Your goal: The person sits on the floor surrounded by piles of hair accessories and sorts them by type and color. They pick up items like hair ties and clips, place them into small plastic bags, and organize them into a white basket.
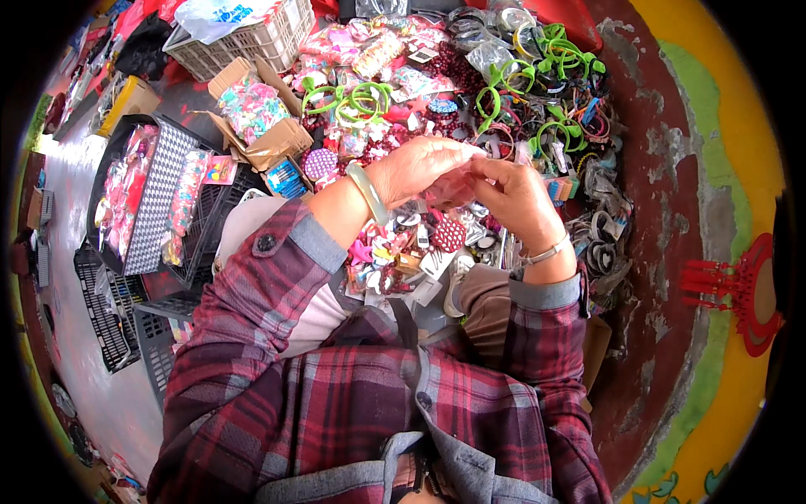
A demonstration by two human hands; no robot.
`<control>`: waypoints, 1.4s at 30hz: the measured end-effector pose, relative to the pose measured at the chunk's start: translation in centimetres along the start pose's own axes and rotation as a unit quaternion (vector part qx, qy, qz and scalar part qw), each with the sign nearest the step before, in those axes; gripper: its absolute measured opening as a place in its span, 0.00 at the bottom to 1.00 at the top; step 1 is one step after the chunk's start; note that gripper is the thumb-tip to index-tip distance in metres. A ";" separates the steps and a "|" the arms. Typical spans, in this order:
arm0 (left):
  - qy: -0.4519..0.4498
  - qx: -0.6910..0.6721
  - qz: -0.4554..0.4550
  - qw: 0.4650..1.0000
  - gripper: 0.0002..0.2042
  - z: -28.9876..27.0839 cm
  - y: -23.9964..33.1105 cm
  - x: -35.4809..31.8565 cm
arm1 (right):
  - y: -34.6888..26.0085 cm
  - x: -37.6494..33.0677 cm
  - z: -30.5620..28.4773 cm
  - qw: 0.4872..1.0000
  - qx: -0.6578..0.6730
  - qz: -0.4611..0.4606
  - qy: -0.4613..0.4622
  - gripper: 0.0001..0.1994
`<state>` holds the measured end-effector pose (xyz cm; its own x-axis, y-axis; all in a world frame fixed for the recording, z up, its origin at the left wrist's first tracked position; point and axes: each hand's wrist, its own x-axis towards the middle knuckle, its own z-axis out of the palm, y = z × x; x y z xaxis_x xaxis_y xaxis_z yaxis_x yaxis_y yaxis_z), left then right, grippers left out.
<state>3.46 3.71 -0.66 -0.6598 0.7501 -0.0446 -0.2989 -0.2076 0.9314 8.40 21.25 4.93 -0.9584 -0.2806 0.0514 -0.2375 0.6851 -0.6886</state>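
Both of my hands are raised together over a heap of small hair accessories (411, 239). Between them is a small pink, see-through plastic packet (452, 186), partly covered by my fingers. My left hand (420, 170), below a pale green bangle (367, 193), curves over the packet from the left with its fingers closed. From the right, my right hand (520, 202) pinches the packet's upper edge between thumb and forefinger. What lies inside the packet I cannot make out. Just under my hands sits a dark red, white-dotted round piece (448, 234).
Bright green headbands (363, 102) lie on the heap, with more dark headbands at its right. An open cardboard box (267, 144) of pastel packets stands at the left, near a houndstooth-patterned bin (159, 197) and black crates (109, 311). A grey crate (281, 38) is behind.
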 end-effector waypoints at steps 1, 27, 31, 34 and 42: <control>0.004 0.016 0.010 1.000 0.18 -0.1 -0.2 0.1 | 0.2 -0.1 -0.2 1.000 0.015 0.010 -0.026 0.11; -0.025 -0.028 0.010 0.999 0.19 0.4 -0.7 0.4 | 1.8 0.1 1.1 0.991 -0.002 0.054 -0.124 0.12; -0.028 -0.020 0.019 0.999 0.19 0.1 -1.0 0.6 | 1.8 0.2 1.0 0.991 -0.025 0.018 -0.132 0.13; -0.021 0.003 0.013 1.000 0.19 0.2 -0.4 0.3 | 0.0 0.2 0.3 0.984 0.000 0.082 -0.156 0.13; 0.151 -0.228 0.045 0.961 0.15 -1.1 0.5 0.6 | 0.9 0.5 -1.9 0.905 0.344 0.134 0.211 0.23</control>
<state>2.15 3.33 -0.62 -0.8468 0.5135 -0.1385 -0.4569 -0.5690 0.6838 7.42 23.00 5.67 -0.9768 0.2138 -0.0117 0.0272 0.0700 -0.9972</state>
